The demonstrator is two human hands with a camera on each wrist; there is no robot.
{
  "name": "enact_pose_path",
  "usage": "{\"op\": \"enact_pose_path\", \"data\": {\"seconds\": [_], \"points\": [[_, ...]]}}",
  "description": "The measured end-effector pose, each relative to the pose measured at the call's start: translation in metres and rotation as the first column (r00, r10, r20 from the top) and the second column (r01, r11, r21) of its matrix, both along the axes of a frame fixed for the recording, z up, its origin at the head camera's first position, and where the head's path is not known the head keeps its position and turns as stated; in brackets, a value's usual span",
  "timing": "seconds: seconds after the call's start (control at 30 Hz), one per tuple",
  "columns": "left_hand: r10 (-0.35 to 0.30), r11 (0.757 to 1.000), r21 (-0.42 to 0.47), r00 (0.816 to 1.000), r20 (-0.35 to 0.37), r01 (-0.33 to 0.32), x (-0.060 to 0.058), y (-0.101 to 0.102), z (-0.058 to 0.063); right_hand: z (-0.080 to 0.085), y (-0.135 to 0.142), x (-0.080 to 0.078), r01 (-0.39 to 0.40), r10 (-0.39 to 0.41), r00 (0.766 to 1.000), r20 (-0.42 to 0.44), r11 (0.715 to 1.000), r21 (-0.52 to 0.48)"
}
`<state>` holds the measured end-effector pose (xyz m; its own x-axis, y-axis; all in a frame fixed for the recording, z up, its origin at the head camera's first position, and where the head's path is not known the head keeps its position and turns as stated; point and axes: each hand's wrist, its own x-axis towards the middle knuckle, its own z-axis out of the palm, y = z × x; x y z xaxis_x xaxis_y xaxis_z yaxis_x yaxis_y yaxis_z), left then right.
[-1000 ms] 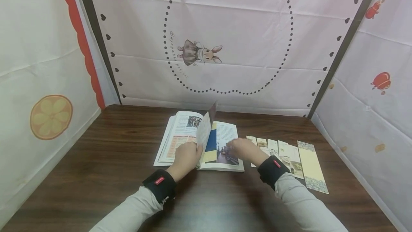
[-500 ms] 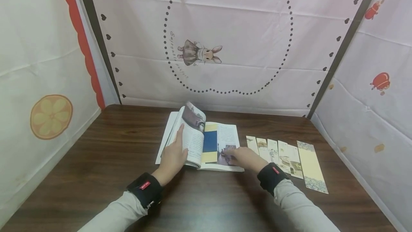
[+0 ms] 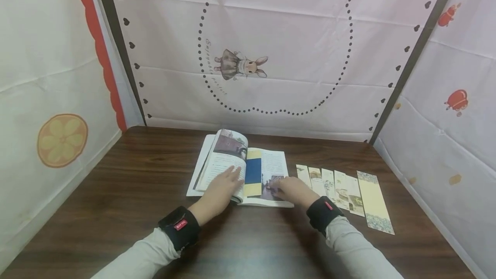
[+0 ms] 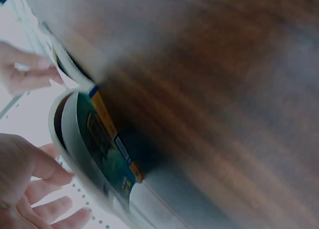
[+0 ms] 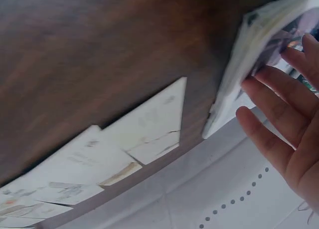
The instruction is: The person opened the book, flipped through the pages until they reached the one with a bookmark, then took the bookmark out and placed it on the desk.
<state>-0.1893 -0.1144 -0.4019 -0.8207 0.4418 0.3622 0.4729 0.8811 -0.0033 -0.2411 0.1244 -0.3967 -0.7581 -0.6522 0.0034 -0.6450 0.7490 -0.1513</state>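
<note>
An open book (image 3: 274, 162) lies on the table in the head view, its left-hand pages bulging up. Across those pages my left hand (image 3: 221, 190) rests flat with spread fingers; the left wrist view has the same hand (image 4: 30, 189) beside the curved pages, above the green and orange cover (image 4: 104, 139). A yellow and blue bookmark (image 3: 253, 171) lies on the right-hand page, near the fold. My right hand (image 3: 294, 190) touches that page's outer part, over a street photo, and its fingers (image 5: 279, 109) look loosely extended in the right wrist view.
Several narrow illustrated cards (image 3: 328, 184) lie in an overlapping row to the right of the book. A longer cream card (image 3: 375, 201) with patterned ends lies beyond them. Printed cloth walls (image 3: 302, 55) enclose the dark wooden table (image 3: 135, 184) at the back and sides.
My left hand has turned a raised stack of pages over to the left and now presses it down. The bookmark on the right-hand page is more exposed; my right hand has stayed there.
</note>
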Motion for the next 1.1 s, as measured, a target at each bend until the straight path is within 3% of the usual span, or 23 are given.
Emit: {"op": "enact_pose_path", "data": {"seconds": [0.1,0.2,0.33,0.43,0.5,0.6,0.7,0.77,0.9,1.0,1.1], "points": [[-0.056,0.998,-0.014,0.994,0.093,0.057,0.003,-0.001,0.0,0.002,-0.005,-0.003,0.029,-0.029,0.999,0.031,1.0,-0.001],[-0.014,1.0,-0.001,0.984,0.176,0.014,0.006,-0.002,0.0,0.004,-0.01,-0.005,0.092,-0.093,0.995,0.032,0.996,0.008],[0.045,0.998,0.023,0.967,0.25,-0.053,0.007,-0.001,0.001,0.003,-0.016,-0.008,0.164,-0.164,0.986,-0.004,0.984,-0.066],[0.054,0.998,0.016,0.96,0.274,-0.061,0.006,0.003,0.002,0.0,-0.02,-0.011,0.226,-0.225,0.974,0.024,0.959,-0.171],[0.057,0.998,0.005,0.956,0.287,-0.061,0.005,0.008,0.002,-0.002,-0.023,-0.012,0.281,-0.262,0.959,0.107,0.928,-0.245],[0.067,0.998,-0.012,0.949,0.307,-0.067,0.006,0.013,0.002,-0.003,-0.028,-0.014,0.369,-0.266,0.911,0.315,0.867,-0.335],[0.072,0.997,-0.027,0.946,0.316,-0.067,0.009,0.015,-0.002,-0.002,-0.033,-0.017,0.46,-0.263,0.833,0.487,0.817,-0.347],[0.076,0.997,-0.041,0.943,0.323,-0.066,0.011,0.015,-0.003,-0.002,-0.037,-0.02,0.512,-0.277,0.78,0.562,0.798,-0.317],[0.079,0.995,-0.075,0.948,0.307,-0.059,0.011,0.013,-0.004,-0.001,-0.048,-0.029,0.599,-0.321,0.696,0.642,0.753,-0.273],[0.075,0.995,-0.081,0.956,0.285,-0.055,0.009,0.012,-0.001,0.0,-0.058,-0.035,0.621,-0.332,0.678,0.656,0.736,-0.269],[0.074,0.995,-0.078,0.962,0.262,-0.055,0.006,0.01,0.003,0.001,-0.067,-0.04,0.622,-0.337,0.688,0.643,0.73,-0.283]]}}
